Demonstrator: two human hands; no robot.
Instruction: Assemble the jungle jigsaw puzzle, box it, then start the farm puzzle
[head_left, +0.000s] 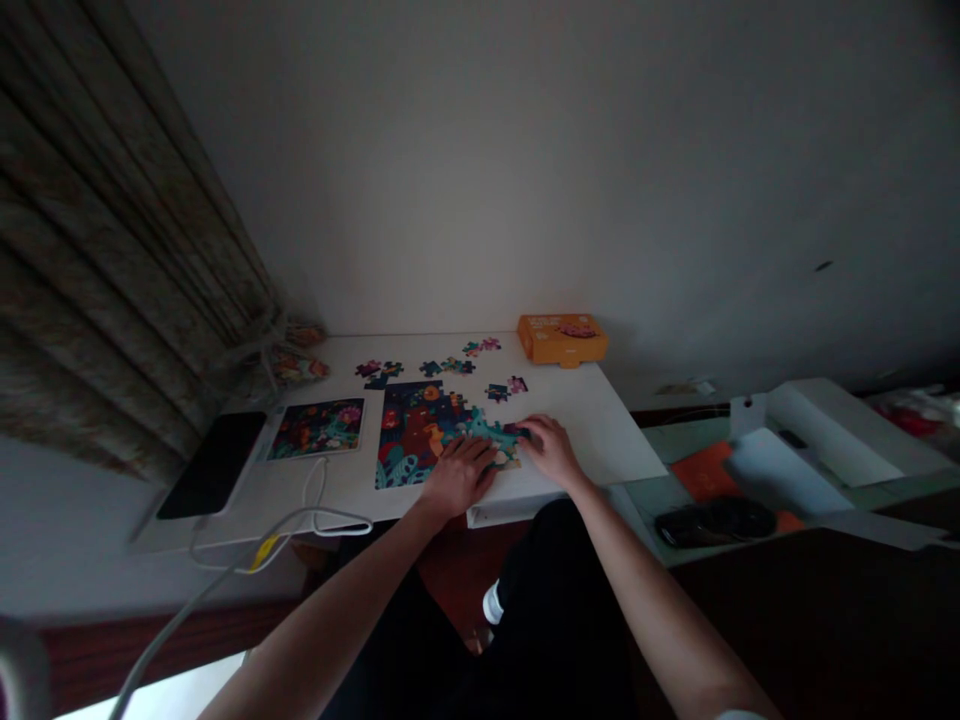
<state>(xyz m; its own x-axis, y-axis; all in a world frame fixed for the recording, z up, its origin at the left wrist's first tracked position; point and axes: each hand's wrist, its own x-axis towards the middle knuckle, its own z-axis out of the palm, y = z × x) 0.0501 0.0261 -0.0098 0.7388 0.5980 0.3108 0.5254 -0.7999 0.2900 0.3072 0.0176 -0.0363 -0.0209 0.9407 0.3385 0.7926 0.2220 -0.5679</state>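
Note:
A partly assembled jigsaw puzzle (416,435) in dark blue, red and teal lies on the white table (585,420). My left hand (459,478) rests flat on its lower right part, fingers spread. My right hand (551,450) sits at the puzzle's right end, its fingertips on a dark piece (516,430). I cannot tell whether that piece is gripped. Several loose puzzle pieces (431,368) lie scattered beyond the hands, and a printed picture card (316,430) with similar colours lies to the left.
An orange box (562,340) stands at the table's back edge. A black tablet (212,465) and a white cable (315,520) lie at the left, beside a patterned curtain (97,240). A lower surface at right holds white sheets, orange paper and a dark object.

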